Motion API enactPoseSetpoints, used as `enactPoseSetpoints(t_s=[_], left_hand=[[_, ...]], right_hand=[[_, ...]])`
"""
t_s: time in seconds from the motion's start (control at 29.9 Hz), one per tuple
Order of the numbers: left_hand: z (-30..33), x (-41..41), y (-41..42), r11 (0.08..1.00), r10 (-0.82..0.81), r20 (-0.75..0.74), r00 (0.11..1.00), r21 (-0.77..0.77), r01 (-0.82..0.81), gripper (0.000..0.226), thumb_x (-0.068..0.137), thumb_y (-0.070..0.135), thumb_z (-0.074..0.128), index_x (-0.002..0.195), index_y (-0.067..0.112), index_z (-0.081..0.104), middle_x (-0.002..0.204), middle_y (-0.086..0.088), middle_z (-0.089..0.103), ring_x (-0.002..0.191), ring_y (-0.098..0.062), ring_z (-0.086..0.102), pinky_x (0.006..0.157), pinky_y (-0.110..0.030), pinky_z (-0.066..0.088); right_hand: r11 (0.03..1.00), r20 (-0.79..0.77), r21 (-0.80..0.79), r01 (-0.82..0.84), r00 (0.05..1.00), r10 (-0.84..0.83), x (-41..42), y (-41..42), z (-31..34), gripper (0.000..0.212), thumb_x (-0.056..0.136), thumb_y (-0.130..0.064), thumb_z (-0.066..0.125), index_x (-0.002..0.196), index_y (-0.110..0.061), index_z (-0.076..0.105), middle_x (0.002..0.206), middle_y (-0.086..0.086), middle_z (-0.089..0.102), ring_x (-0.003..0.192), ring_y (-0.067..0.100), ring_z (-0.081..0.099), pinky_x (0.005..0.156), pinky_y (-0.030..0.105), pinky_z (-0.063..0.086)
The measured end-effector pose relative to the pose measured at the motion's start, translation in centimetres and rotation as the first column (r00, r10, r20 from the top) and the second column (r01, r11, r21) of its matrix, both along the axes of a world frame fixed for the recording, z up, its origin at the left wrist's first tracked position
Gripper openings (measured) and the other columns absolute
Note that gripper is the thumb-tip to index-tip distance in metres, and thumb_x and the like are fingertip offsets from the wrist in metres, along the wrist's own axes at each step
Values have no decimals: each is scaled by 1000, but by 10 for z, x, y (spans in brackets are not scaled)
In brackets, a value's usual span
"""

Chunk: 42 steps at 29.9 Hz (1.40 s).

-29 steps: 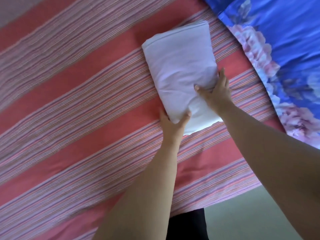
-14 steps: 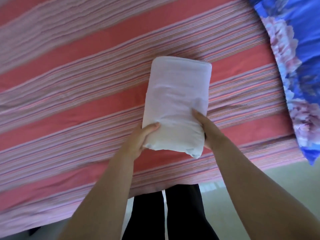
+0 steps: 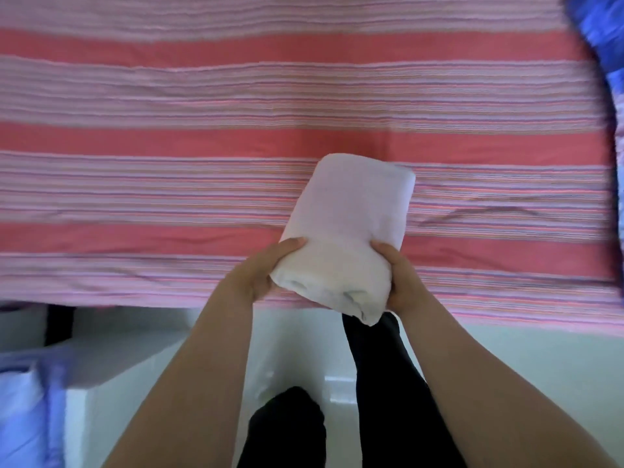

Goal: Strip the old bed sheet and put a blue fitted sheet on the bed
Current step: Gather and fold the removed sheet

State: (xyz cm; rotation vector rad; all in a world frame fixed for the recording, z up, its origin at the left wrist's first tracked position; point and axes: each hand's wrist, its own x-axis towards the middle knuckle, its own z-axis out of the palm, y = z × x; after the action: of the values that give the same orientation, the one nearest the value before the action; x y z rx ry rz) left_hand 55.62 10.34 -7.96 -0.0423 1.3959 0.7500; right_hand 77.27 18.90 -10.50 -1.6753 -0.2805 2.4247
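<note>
Gripping folded white bundle (image 3: 344, 238) at frame centre, left hand (image 3: 261, 275) and right hand (image 3: 401, 282) clamped on opposite sides near its lower end; likely clearing it off. Striped old sheet (image 3: 169, 136) unstripped across upper frame.

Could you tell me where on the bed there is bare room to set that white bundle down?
The striped sheet lies bare left of the folded white bundle and beyond it. It is tighter on the right, where the blue floral bedding lies. Left hand and right hand grip the bundle.
</note>
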Motion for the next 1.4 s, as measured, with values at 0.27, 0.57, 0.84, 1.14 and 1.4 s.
enactPoseSetpoints(t_s=[0.27,0.57,0.84,1.14,1.4], left_hand=[[46,-69,-275,935,350,-118,929,97,-340,53,76,36,69,121,11,58,104,-5,72,92,-21,68,71,-36,57],[145,-154,-487,777,628,-400,668,271,-568,28,94,47,51,105,24,63,90,14,73,81,-2,69,66,-19,55],[198,-176,-606,369,863,-457,213,284,-885,76,58,68,76,118,24,63,110,6,70,97,-17,69,90,-41,53],[206,-120,-732,-74,875,-441,-200,286,-955,57,74,64,67,118,28,63,109,4,71,98,-19,69,89,-41,53],[181,-109,-862,-173,772,-583,-254,191,-966,62,73,59,71,113,13,63,105,0,70,95,-19,68,86,-37,54]], right_hand=[[921,-20,205,-332,939,343,-124,-193,66,13,91,-19,55,91,-12,65,71,7,71,63,21,68,67,33,53],[596,-31,321,-736,621,783,-284,-369,171,18,80,-16,67,98,-13,65,78,6,72,69,20,69,65,30,56],[173,-82,462,-870,152,985,-385,-465,231,32,74,-16,74,105,-14,66,99,6,73,89,23,71,77,34,56],[-234,2,547,-804,-279,960,-428,-619,234,33,77,-19,75,108,-17,66,106,5,72,98,23,69,92,42,52],[-255,-34,553,-794,-327,945,-426,-754,199,55,69,-24,78,119,-20,57,120,5,66,107,21,64,98,40,48]])
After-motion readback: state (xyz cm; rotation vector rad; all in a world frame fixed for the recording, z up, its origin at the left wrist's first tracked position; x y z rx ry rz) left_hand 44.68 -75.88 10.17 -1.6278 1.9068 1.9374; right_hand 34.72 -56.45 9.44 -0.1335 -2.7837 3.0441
